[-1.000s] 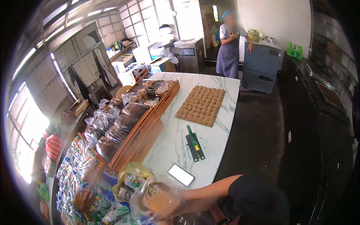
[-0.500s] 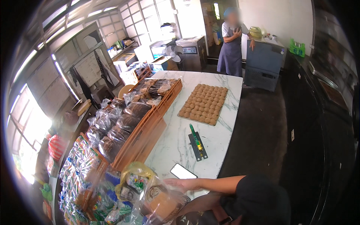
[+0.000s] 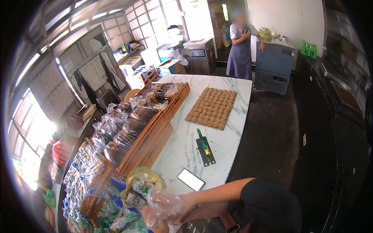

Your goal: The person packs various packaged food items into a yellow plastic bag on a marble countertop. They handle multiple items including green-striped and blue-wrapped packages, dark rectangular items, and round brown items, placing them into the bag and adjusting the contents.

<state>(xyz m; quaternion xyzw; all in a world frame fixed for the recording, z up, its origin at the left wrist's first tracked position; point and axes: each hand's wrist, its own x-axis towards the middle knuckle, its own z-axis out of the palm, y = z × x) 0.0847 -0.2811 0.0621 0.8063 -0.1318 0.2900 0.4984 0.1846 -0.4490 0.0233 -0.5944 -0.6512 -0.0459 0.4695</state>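
Note:
Low on the table's near side, a clear plastic bag (image 3: 166,205) is bunched between my two hands. My left hand (image 3: 152,218) grips it from the left, its fingers partly behind the film. From the right, my right hand (image 3: 185,202) closes on the same bag, fingertips covered by crumpled plastic. What the bag contains is mostly hidden now. Just beyond it sits an open yellow plastic bag (image 3: 158,179) with small colourful pieces and a printed picture inside. A phone (image 3: 191,179) with a bright white screen lies beyond my right wrist.
A green-and-yellow device on a black base (image 3: 205,150) stands on the marble-patterned table (image 3: 182,149). Farther off lies a tray of round brown dough balls (image 3: 213,108). Orange crates (image 3: 145,134) of bagged loaves and wrapped packs (image 3: 81,182) line the left. A person in an apron (image 3: 239,58) stands behind.
My right hand has moved from beside the bag, fingers extended, onto it. The bag's brown, printed front was showing and is now turned away or covered. My left hand has come into sight.

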